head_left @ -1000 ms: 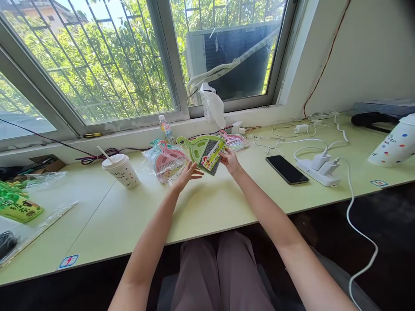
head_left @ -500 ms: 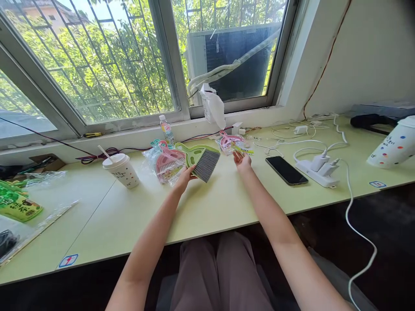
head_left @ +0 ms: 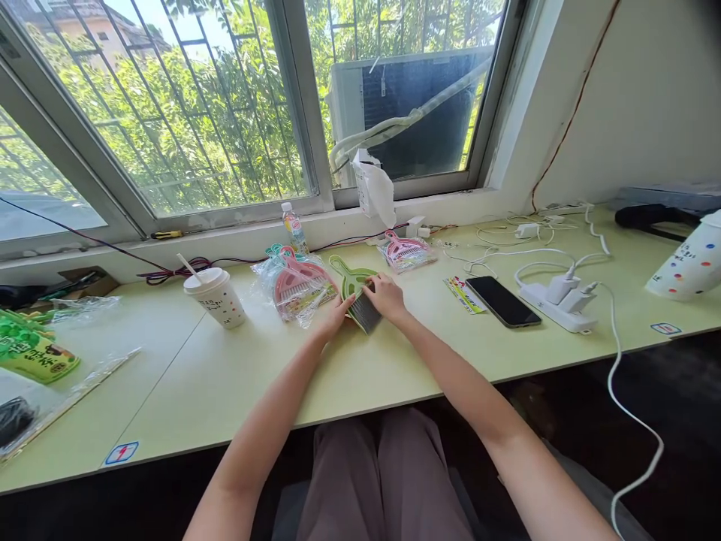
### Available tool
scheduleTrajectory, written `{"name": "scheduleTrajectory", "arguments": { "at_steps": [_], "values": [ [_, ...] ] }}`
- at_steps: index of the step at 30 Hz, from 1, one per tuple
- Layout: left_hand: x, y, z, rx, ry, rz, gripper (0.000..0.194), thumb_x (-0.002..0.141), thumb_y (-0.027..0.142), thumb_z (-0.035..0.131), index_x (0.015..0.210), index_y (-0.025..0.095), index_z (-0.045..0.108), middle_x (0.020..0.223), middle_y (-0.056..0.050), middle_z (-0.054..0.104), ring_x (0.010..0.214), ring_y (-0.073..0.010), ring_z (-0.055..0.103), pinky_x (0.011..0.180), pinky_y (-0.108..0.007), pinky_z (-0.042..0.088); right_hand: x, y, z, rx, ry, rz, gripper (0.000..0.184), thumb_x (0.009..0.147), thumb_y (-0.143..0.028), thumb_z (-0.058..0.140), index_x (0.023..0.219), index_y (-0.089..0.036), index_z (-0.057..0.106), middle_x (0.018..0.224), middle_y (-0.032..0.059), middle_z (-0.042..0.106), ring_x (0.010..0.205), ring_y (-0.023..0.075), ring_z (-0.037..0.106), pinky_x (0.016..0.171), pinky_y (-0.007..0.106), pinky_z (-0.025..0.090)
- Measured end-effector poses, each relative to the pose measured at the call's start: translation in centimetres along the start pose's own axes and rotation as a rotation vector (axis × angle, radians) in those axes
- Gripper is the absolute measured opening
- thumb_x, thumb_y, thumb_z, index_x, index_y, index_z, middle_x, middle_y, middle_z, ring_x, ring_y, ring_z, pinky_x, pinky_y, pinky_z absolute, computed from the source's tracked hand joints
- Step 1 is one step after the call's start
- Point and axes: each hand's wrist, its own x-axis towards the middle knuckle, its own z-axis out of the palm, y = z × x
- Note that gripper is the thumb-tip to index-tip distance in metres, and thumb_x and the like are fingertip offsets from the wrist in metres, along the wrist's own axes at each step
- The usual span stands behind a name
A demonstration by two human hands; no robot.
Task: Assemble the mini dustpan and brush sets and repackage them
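Note:
A small green dustpan and brush set (head_left: 352,281), handles toward the window, is held tilted just above the table. My left hand (head_left: 332,318) grips its lower left side. On its right edge, my right hand (head_left: 387,297) is closed over the side near the grey bristles (head_left: 365,314), partly covering them. A printed yellow-green card (head_left: 465,295) lies flat beside the black phone (head_left: 503,300). Left of my hands, a pink dustpan and brush set (head_left: 298,282) rests in clear wrapping. Another pink set (head_left: 406,252) lies behind my right hand.
A white cup with a straw (head_left: 214,297) and a drink bottle (head_left: 294,228) stand to the left. On the right are a power strip (head_left: 555,304) with plugs, trailing white cables and another cup (head_left: 688,259). The table's front edge (head_left: 388,406) runs above my lap.
The card has left my right hand and now lies by the phone. My right hand has moved left onto the green set, which has turned more upright and shifted slightly right.

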Motion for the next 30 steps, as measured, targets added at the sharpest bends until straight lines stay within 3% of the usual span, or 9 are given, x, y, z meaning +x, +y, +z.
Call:
{"name": "scheduleTrajectory", "arguments": {
  "at_steps": [4, 10, 15, 19, 24, 30],
  "values": [
    [0.0, 0.0, 0.6, 0.053, 0.015, 0.072, 0.072, 0.087, 0.058, 0.058, 0.147, 0.022, 0.038, 0.134, -0.014, 0.058, 0.102, -0.0244, 0.065, 0.059, -0.026, 0.055, -0.6, -0.5, 0.4, -0.129, 0.060, -0.123, 0.033, 0.096, -0.042, 0.053, 0.114, -0.020, 0.069, 0.117, 0.0135, 0.062, 0.116, 0.0285, 0.054, 0.092, 0.038, 0.048],
    [-0.3, 0.0, 1.0, 0.193, -0.018, 0.141, 0.067, 0.088, 0.061, 0.057, 0.139, 0.019, 0.045, 0.126, -0.016, 0.059, 0.105, -0.0251, 0.062, 0.057, -0.024, 0.054, 0.8, 1.1, 1.0, 0.089, 0.039, -0.172, 0.026, 0.087, -0.041, 0.065, 0.105, -0.022, 0.070, 0.114, 0.0091, 0.059, 0.117, 0.0261, 0.054, 0.099, 0.038, 0.045],
    [-0.4, 0.3, 1.0, 0.171, -0.055, 0.170, 0.056, 0.090, 0.061, 0.052, 0.129, 0.021, 0.051, 0.116, -0.011, 0.059, 0.094, -0.0200, 0.062, 0.057, -0.022, 0.054, 2.1, 2.1, 1.2, 0.260, 0.022, -0.118, 0.022, 0.075, -0.036, 0.070, 0.091, -0.021, 0.070, 0.104, 0.0059, 0.058, 0.107, 0.0246, 0.057, 0.096, 0.038, 0.046],
    [-0.4, 0.6, 1.4, 0.144, -0.069, 0.185, 0.047, 0.090, 0.056, 0.054, 0.118, 0.018, 0.053, 0.102, -0.008, 0.059, 0.086, -0.0177, 0.062, 0.055, -0.022, 0.054, 2.7, 2.5, 0.1, 0.447, -0.043, -0.078, 0.022, 0.069, -0.034, 0.068, 0.086, -0.020, 0.067, 0.102, 0.0037, 0.056, 0.099, 0.0208, 0.057, 0.090, 0.035, 0.047],
    [-0.6, 0.9, 1.8, 0.105, -0.050, 0.192, 0.044, 0.089, 0.056, 0.056, 0.113, 0.019, 0.053, 0.097, -0.006, 0.061, 0.082, -0.0172, 0.064, 0.054, -0.022, 0.053, 2.2, 1.9, -1.1, 0.523, -0.068, -0.023, 0.022, 0.067, -0.031, 0.066, 0.085, -0.019, 0.065, 0.103, 0.0032, 0.054, 0.099, 0.0187, 0.055, 0.092, 0.031, 0.044],
    [-0.7, 0.6, 2.4, 0.024, -0.140, 0.179, 0.042, 0.090, 0.055, 0.055, 0.113, 0.019, 0.047, 0.073, 0.002, 0.057, 0.050, -0.0116, 0.057, 0.047, -0.024, 0.048, 1.5, 1.0, -2.3, 0.608, -0.085, -0.008, 0.020, 0.065, -0.032, 0.067, 0.081, -0.020, 0.062, 0.099, 0.0017, 0.055, 0.090, 0.0174, 0.052, 0.088, 0.030, 0.044]
  ]
}}
